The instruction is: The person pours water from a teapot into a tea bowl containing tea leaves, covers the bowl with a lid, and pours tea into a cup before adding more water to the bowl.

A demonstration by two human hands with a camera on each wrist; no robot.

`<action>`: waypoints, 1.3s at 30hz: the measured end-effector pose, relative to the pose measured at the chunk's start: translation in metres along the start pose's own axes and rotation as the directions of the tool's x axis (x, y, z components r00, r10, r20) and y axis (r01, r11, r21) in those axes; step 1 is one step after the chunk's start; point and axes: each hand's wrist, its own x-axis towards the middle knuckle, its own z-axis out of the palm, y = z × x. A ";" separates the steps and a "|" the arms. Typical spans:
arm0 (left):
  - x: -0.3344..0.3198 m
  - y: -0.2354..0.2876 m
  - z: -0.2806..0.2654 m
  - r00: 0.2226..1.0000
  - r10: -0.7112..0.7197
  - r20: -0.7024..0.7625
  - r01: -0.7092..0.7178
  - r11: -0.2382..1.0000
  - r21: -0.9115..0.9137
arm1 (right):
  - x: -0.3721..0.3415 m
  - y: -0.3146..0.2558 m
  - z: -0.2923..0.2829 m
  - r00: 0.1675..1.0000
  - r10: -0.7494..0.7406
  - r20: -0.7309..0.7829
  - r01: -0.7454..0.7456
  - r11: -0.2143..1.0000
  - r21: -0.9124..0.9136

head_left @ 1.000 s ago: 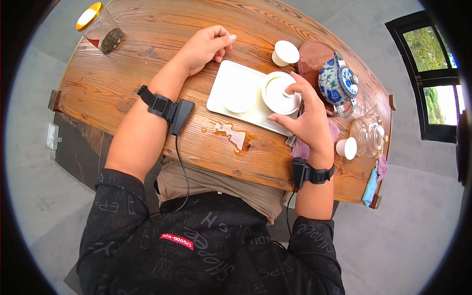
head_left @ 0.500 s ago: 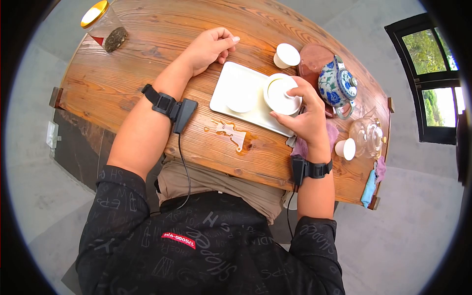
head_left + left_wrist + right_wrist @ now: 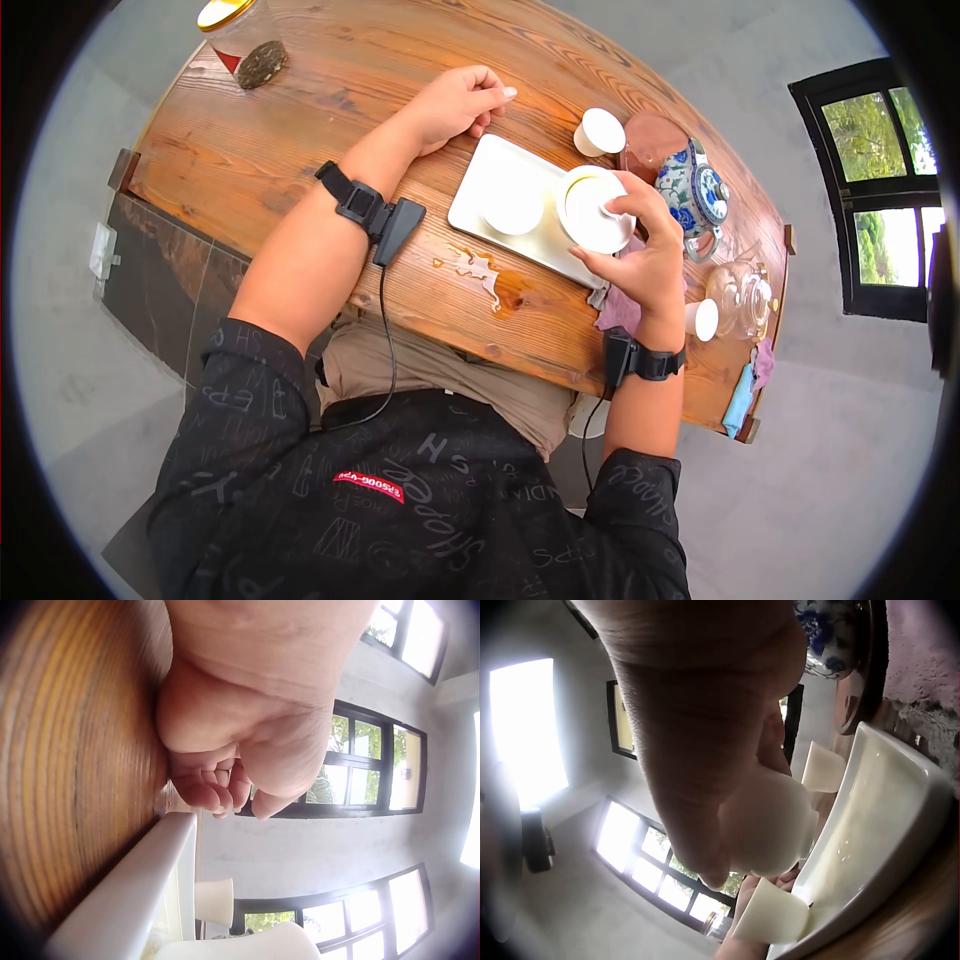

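Note:
My right hand (image 3: 655,250) grips a white lidded tea bowl, a gaiwan (image 3: 590,215), by its rim, one finger at the lid knob. In the right wrist view the gaiwan (image 3: 769,821) is held up beside the white rectangular tray (image 3: 889,795), its underside toward the tray. A white cup (image 3: 513,212) stands on the tray (image 3: 480,195), left of the gaiwan. Past the tray's far left corner, my left hand (image 3: 460,108) rests on the wooden table, its fingers loosely curled around nothing.
Brown liquid (image 3: 480,275) is spilled before the tray. Behind it stands another white cup (image 3: 600,132). To the right are a blue-and-white teapot (image 3: 692,190), a glass teapot (image 3: 742,300), a small white cup (image 3: 703,319) and a purple cloth (image 3: 620,305). A gold-lidded jar (image 3: 245,45) stands far left.
The head view has shifted, so the table and its things sit lower and mostly further right in it. My right hand keeps its hold on the gaiwan; my left hand stays resting on the table.

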 end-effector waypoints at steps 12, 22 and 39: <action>0.000 -0.001 0.000 1.000 -0.019 -0.006 0.019 1.000 -0.024 | 0.029 -0.041 -0.012 0.984 -0.058 0.166 0.074 0.993 -0.092; -0.003 0.001 0.001 1.000 -0.024 -0.007 0.024 0.999 -0.031 | 0.062 -0.066 -0.017 0.897 -0.140 0.419 0.260 0.934 -0.244; -0.003 0.000 0.000 1.000 -0.002 -0.002 0.002 1.000 -0.016 | 0.081 -0.085 -0.022 0.838 -0.153 0.524 0.352 0.884 -0.306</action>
